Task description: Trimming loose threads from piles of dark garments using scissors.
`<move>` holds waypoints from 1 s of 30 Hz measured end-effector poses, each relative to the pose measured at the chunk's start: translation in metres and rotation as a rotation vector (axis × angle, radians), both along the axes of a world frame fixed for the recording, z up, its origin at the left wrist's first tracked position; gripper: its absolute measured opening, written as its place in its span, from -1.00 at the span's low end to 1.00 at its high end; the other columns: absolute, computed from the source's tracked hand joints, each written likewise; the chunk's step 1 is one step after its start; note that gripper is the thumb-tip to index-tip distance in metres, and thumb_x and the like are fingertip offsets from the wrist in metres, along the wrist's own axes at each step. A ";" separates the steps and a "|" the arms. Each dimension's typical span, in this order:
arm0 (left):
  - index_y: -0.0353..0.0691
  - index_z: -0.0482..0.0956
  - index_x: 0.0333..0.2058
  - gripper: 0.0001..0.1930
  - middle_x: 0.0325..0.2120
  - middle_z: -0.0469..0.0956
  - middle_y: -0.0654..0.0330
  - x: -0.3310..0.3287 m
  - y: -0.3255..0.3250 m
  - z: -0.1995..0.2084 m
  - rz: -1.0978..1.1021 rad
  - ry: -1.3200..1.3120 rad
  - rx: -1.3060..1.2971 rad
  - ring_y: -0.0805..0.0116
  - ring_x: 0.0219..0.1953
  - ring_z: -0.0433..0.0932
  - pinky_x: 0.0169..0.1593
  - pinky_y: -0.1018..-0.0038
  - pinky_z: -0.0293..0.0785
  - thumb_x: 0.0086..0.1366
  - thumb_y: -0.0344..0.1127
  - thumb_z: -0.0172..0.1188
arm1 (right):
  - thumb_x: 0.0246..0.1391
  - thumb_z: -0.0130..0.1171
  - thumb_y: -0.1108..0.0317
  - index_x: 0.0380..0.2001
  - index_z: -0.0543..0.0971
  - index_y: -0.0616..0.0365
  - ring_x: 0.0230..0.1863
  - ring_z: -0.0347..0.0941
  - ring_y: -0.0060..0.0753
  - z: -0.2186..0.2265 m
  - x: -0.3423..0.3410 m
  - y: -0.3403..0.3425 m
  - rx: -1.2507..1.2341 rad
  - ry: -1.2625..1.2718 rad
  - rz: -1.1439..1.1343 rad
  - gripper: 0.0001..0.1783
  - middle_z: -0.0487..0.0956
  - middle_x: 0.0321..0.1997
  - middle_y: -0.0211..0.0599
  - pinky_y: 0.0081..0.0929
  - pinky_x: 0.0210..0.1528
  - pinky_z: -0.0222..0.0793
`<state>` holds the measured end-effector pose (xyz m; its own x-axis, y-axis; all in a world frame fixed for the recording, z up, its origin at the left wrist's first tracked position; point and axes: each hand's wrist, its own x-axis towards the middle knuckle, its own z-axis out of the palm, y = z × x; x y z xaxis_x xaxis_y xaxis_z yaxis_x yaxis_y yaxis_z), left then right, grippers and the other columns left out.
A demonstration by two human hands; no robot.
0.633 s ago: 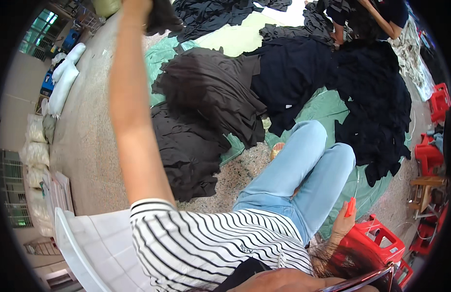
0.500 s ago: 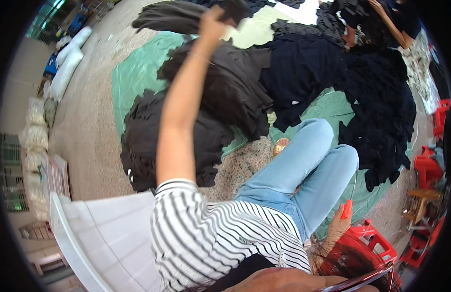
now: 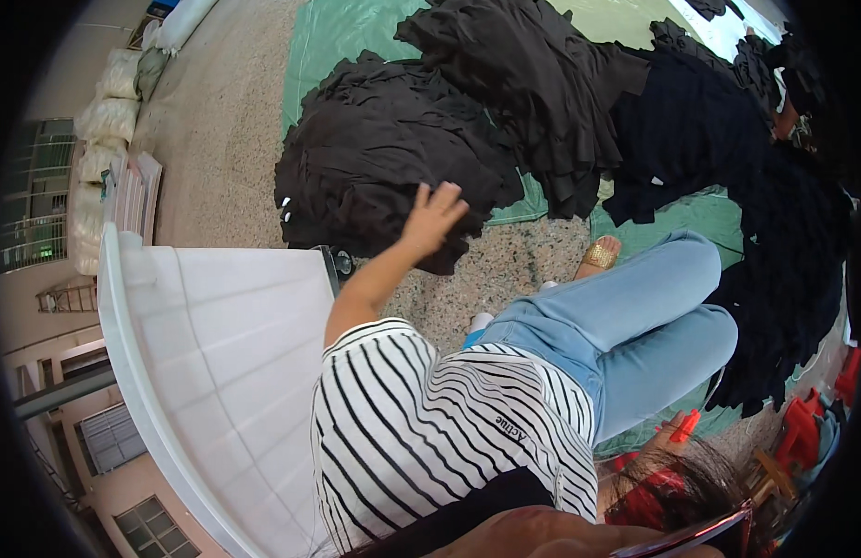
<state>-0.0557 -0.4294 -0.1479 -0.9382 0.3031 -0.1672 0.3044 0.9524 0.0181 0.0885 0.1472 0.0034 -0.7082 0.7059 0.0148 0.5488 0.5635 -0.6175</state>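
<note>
Bright, soft light falls on the dark cloth [image 3: 384,139], and straight edges bow toward blackened corners.

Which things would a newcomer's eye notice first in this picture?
Probably the dark cloth heap left of upper centre, with the left hand spread open over its lower edge. Then the small bright orange-red object in the right hand, lower right, and the large white object, lower left.

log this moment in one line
left hand: empty, spread near dark grey cloth pile | right hand: holding small orange object | nearby: navy cloth, green sheet
</note>
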 end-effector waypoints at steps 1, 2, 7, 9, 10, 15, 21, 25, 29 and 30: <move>0.06 0.28 0.26 -0.11 0.36 0.11 0.06 0.002 -0.020 0.021 0.088 0.008 -0.052 0.07 0.42 0.03 0.38 -0.09 -0.05 -0.13 -0.33 0.45 | 0.27 0.16 0.07 0.13 0.49 0.30 -0.33 0.48 -0.38 0.004 -0.004 -0.003 0.053 0.030 0.039 -0.45 0.59 -0.27 -0.15 -0.44 -0.28 0.43; 0.12 0.20 0.31 0.03 0.38 0.08 0.07 0.004 -0.043 0.031 0.160 0.019 -0.085 0.11 0.43 0.03 0.37 -0.07 -0.01 -0.20 -0.32 0.51 | 0.27 0.16 0.07 0.13 0.49 0.30 -0.33 0.48 -0.38 0.008 -0.006 -0.006 0.052 0.021 0.039 -0.45 0.59 -0.27 -0.15 -0.44 -0.28 0.43; 0.41 -0.03 0.40 0.14 0.41 0.01 0.15 -0.043 -0.068 0.071 -0.029 -0.189 -0.431 0.13 0.42 0.06 0.35 -0.20 -0.02 -0.10 -0.29 0.51 | 0.28 0.14 0.04 0.12 0.49 0.31 -0.34 0.48 -0.37 0.024 -0.014 -0.030 -0.020 -0.002 -0.025 -0.44 0.59 -0.33 -0.18 -0.42 -0.27 0.42; 0.57 -0.03 0.37 -0.20 0.47 -0.20 0.29 -0.046 -0.075 0.051 -0.239 -0.086 -0.518 0.14 0.48 -0.20 0.29 -0.43 -0.16 0.30 -0.31 0.13 | 0.27 0.13 0.02 0.07 0.52 0.34 -0.36 0.49 -0.34 0.024 -0.014 -0.030 -0.007 -0.003 -0.020 -0.44 0.59 -0.36 -0.15 -0.41 -0.28 0.43; 0.51 0.07 0.36 -0.29 0.48 -0.25 0.32 -0.045 -0.067 0.051 -0.367 -0.163 -0.667 0.18 0.50 -0.28 0.31 -0.44 -0.21 0.31 -0.24 0.10 | 0.27 0.13 0.00 0.04 0.53 0.35 -0.36 0.50 -0.33 0.023 -0.014 -0.030 -0.001 -0.001 -0.015 -0.43 0.59 -0.38 -0.14 -0.41 -0.28 0.43; -0.06 0.59 -0.24 -0.84 -0.34 0.61 0.24 -0.052 -0.063 0.019 -0.135 -0.091 -0.342 0.20 -0.07 0.53 0.41 -0.19 -0.17 0.18 -0.32 0.16 | 0.27 0.14 0.00 0.04 0.54 0.36 -0.37 0.51 -0.31 0.024 -0.008 -0.031 0.042 -0.013 -0.061 -0.42 0.60 -0.36 -0.12 -0.39 -0.30 0.44; -0.26 0.55 -0.17 -0.64 -0.32 0.57 0.29 -0.072 -0.141 0.103 0.736 0.145 1.059 0.43 -0.23 0.51 -0.09 0.49 0.44 0.01 -0.53 0.41 | 0.26 0.15 0.00 0.09 0.52 0.34 -0.35 0.52 -0.30 0.018 -0.003 -0.012 0.065 -0.077 -0.080 -0.41 0.61 -0.29 -0.09 -0.37 -0.30 0.46; -0.26 0.57 -0.13 -0.69 -0.19 0.55 0.28 -0.050 -0.174 0.132 0.893 0.143 1.667 0.40 -0.15 0.53 0.01 0.49 0.41 0.12 -0.60 0.33 | 0.25 0.17 0.00 0.12 0.50 0.28 -0.34 0.50 -0.36 0.009 -0.005 -0.005 0.049 0.052 0.004 -0.41 0.61 -0.19 -0.14 -0.40 -0.31 0.45; -0.31 0.56 -0.10 -0.67 -0.22 0.59 0.23 -0.039 -0.190 0.136 0.928 0.187 1.728 0.37 -0.14 0.55 0.04 0.48 0.41 0.13 -0.60 0.33 | 0.26 0.17 0.01 0.15 0.50 0.22 -0.34 0.48 -0.41 0.008 -0.006 -0.005 0.022 0.052 0.044 -0.43 0.61 -0.16 -0.17 -0.44 -0.30 0.45; -0.31 0.56 -0.10 -0.67 -0.21 0.59 0.23 -0.038 -0.191 0.134 0.943 0.197 1.729 0.37 -0.14 0.55 0.04 0.48 0.41 0.13 -0.60 0.33 | 0.26 0.17 0.01 0.16 0.50 0.21 -0.33 0.48 -0.42 0.010 -0.007 -0.008 0.026 0.027 0.011 -0.43 0.61 -0.16 -0.19 -0.44 -0.30 0.45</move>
